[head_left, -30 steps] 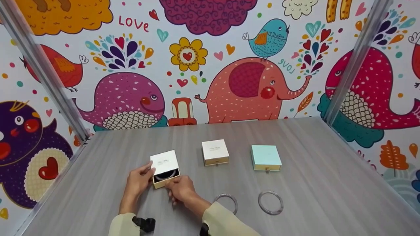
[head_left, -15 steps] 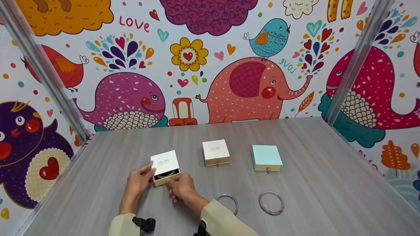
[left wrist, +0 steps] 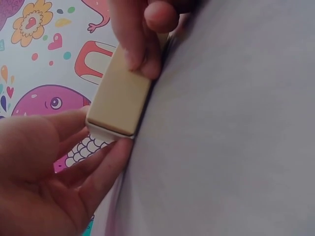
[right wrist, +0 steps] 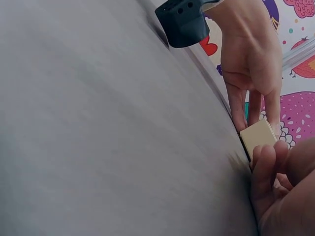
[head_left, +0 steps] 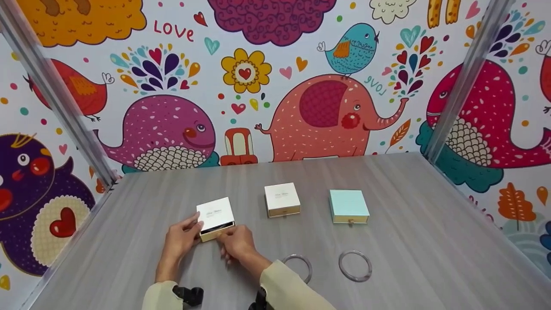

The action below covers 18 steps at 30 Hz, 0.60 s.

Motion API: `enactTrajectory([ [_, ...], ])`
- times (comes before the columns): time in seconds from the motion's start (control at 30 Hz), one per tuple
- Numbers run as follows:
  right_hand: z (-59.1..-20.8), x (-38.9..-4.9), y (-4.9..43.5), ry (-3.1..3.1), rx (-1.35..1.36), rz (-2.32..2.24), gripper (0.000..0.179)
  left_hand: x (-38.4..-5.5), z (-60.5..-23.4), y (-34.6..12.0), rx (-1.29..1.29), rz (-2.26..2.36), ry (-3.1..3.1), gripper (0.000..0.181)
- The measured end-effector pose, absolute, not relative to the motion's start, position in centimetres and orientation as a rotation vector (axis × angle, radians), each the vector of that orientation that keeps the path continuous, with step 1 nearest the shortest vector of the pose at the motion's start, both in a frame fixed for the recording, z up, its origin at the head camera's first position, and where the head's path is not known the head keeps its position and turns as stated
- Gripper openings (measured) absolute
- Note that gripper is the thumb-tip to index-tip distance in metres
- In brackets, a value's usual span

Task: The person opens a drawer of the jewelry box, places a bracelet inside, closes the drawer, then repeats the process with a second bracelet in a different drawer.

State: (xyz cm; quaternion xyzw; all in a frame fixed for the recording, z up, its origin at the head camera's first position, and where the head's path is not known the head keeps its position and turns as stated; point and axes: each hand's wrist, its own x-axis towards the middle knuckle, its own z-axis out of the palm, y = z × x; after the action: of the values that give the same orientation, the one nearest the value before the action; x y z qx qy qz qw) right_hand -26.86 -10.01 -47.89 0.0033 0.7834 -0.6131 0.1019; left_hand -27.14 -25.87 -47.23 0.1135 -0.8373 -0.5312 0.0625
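Toward the left of the table, a white drawer box (head_left: pixel 215 212) has its drawer (head_left: pixel 210 235) slightly out, with a thin dark strip of the interior showing. My left hand (head_left: pixel 180 239) grips the sleeve at its left side, thumb and fingers on different faces in the left wrist view. With bent fingers, my right hand (head_left: pixel 239 243) holds the middle of the gold drawer front (left wrist: pixel 117 101); any pull tab there is hidden beneath the fingertips. The bangle seen inside earlier is now covered. Two grey bangles lie right of my right hand, the nearer bangle (head_left: pixel 310 267) partly behind the sleeve.
A second white box (head_left: pixel 282 198) stands shut at mid table, and a mint-green box (head_left: pixel 348 204) with a small tab is to its right. The other bangle (head_left: pixel 341 266) lies in front of the mint box. A patterned wall panel rises behind the table.
The drawer has slid further into the white sleeve, my right hand moving away from me with it. The bangle inside has gone out of sight. My left hand stays in place.
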Motion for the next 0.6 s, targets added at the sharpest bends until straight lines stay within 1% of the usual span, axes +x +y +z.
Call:
enactTrajectory([
  [0.33,-48.18,-27.21,-10.29,2.339,-0.022,-1.805,0.022,-26.96,-47.45,-26.12,0.367,-1.640,-2.517,0.045],
  [0.6,-48.02,-27.71,-10.19,2.374,-0.013,-1.790,0.021,-26.99,-47.14,-25.95,0.359,-1.661,-2.518,0.045],
])
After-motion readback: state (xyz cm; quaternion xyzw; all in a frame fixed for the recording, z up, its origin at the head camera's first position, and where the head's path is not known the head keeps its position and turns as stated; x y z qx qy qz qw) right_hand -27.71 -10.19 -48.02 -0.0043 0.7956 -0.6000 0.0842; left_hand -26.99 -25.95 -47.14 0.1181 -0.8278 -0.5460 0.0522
